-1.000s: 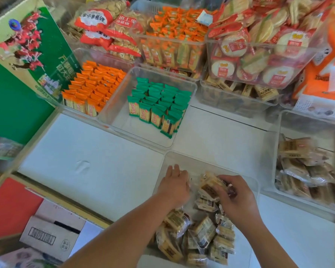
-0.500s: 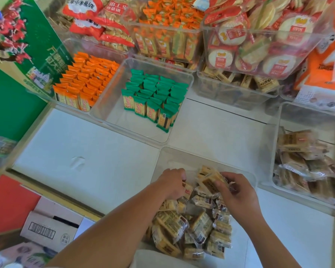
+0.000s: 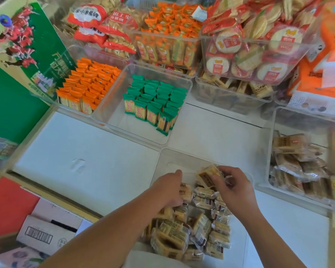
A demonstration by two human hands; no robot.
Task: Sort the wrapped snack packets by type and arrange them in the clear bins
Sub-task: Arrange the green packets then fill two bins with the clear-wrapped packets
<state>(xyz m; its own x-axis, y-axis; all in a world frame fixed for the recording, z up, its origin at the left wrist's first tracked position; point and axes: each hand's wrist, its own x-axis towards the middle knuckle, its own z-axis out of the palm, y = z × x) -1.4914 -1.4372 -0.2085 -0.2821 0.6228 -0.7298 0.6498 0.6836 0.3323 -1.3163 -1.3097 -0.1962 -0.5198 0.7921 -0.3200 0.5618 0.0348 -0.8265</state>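
Note:
A clear bin (image 3: 179,157) in front of me holds a heap of tan wrapped snack packets (image 3: 201,231). My right hand (image 3: 233,187) pinches one tan packet (image 3: 207,175) lifted above the heap at the bin's far end. My left hand (image 3: 168,189) lies over the heap's left side, its fingers curled down onto a packet (image 3: 185,191); the grip itself is hidden. Further back, green-topped packets (image 3: 155,101) stand in rows in a clear bin (image 3: 112,105). Orange-topped packets (image 3: 87,88) fill the bin to its left.
A clear bin (image 3: 272,136) at the right holds more tan packets (image 3: 298,167). Stacked bins of orange sweets (image 3: 170,35) and round rice crackers (image 3: 249,45) line the back. A green carton (image 3: 25,55) stands at the left, a cardboard box (image 3: 45,235) below the white surface (image 3: 81,151).
My left hand went from flat on the bin's far floor to curled onto packets in the heap. The right hand kept its packet, lifting it slightly.

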